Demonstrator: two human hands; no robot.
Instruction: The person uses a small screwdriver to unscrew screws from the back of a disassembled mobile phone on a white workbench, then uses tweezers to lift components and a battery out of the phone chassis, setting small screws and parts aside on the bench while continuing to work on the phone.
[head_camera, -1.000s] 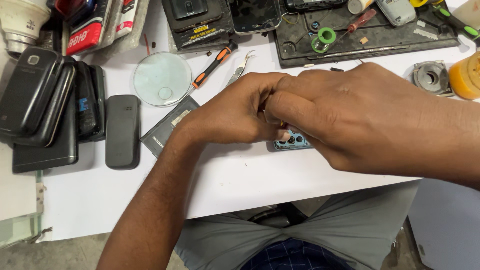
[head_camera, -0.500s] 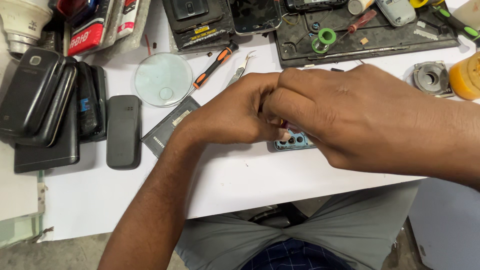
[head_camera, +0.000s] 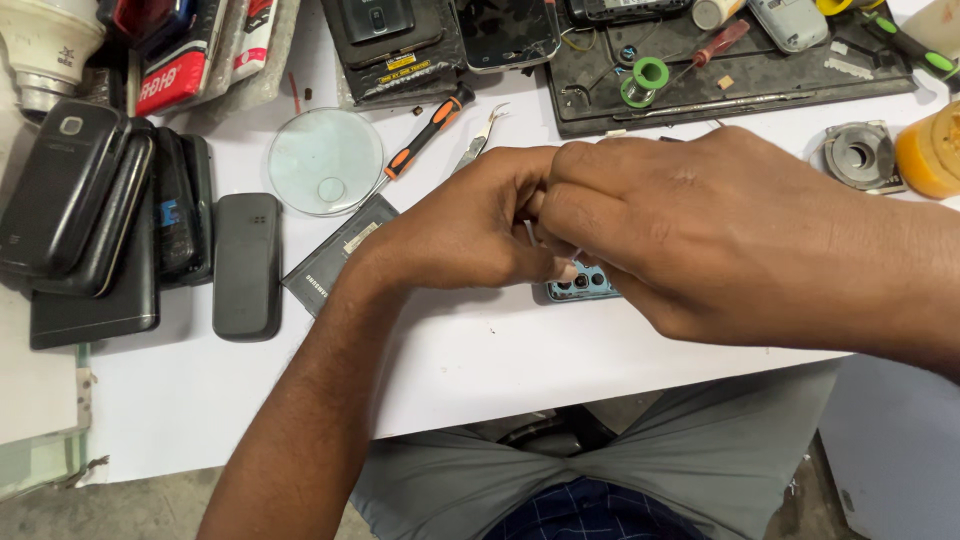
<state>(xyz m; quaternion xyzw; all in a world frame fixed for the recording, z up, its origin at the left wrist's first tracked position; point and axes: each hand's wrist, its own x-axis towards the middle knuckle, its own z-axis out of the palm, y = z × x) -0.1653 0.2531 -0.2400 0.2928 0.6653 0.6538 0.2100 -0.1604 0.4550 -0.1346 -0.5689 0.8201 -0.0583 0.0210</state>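
The blue phone (head_camera: 582, 284) lies near the white table's (head_camera: 480, 370) front edge, with bare tabletop before it. The left hand (head_camera: 470, 225) and right hand (head_camera: 690, 230) press together over it, fingers curled tight, seemingly pinching something small, hidden between them.

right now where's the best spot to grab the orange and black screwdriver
Grip the screwdriver on its fat orange-and-black handle, probably coming from above. It lies flat on the white table, slanted, handle toward the black phone tray and tip toward the round glass disc. The handle's sides look free, with tweezers close by. Both hands, left hand and right hand, are busy over the blue phone.
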